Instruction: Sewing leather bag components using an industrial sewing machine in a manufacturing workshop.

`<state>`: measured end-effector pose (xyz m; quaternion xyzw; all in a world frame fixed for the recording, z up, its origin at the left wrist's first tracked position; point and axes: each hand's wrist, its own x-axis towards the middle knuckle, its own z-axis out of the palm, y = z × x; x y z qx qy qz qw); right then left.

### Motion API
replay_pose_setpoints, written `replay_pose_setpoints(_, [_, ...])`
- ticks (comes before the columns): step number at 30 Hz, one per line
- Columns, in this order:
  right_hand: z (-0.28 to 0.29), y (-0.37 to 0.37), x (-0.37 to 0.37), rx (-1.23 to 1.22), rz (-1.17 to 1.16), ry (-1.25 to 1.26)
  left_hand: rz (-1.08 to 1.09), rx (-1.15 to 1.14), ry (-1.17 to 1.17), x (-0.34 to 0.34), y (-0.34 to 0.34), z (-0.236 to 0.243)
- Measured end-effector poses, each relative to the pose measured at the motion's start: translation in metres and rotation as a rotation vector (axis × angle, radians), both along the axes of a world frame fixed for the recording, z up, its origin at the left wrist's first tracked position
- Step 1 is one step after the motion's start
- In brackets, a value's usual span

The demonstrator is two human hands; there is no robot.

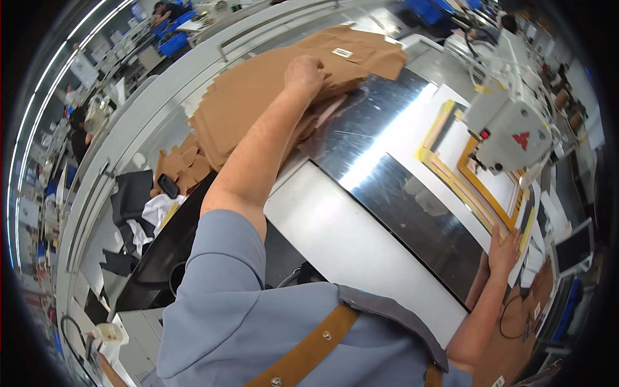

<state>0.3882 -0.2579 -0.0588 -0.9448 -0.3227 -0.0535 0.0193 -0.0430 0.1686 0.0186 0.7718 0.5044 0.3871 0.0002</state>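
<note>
Judging by the pose, separating brown cut panels (248,106): left hand (305,76) curls over their stack, far left on the worktop (335,213); next calls for freeing one sheet. Can't tell whether left grip is closed; right hand (504,253), fingers spread, touches the yellow-taped template (449,183).

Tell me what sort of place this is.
Probably a sewing workshop or factory floor. A grey machine head that looks like an industrial sewing machine's stands over an orange frame, and brown cut pieces are piled on the worktable.
</note>
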Motion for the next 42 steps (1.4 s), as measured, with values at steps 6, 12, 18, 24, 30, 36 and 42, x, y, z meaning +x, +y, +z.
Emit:
replay_pose_setpoints(6, [0.0,-0.014,0.013,-0.026,-0.027,-0.011,-0.221,-0.163,0.375,-0.035,0.026,-0.001])
replay_pose_setpoints(12, [-0.005,-0.015,0.023,-0.06,-0.056,0.001,-0.051,-0.233,0.101,-0.031,0.042,-0.016])
replay_pose_setpoints(18, [0.0,0.014,0.014,0.013,0.039,0.015,0.082,-0.476,-0.909,-0.094,0.082,-0.047])
replay_pose_setpoints(24, [0.007,-0.007,0.012,0.023,-0.006,-0.063,-0.612,-0.71,-1.387,-0.03,0.032,-0.018])
replay_pose_setpoints(30, [-0.006,-0.03,0.013,0.482,0.257,-0.355,-1.272,-1.127,-1.281,0.056,-0.175,0.032])
replay_pose_setpoints(36, [0.014,-0.054,-0.068,1.129,0.042,1.444,-1.568,-0.823,-0.539,0.125,-0.301,-0.021])
replay_pose_setpoints(42, [0.003,-0.086,-0.054,1.176,0.197,1.422,-1.276,-0.055,0.485,0.089,-0.301,-0.061])
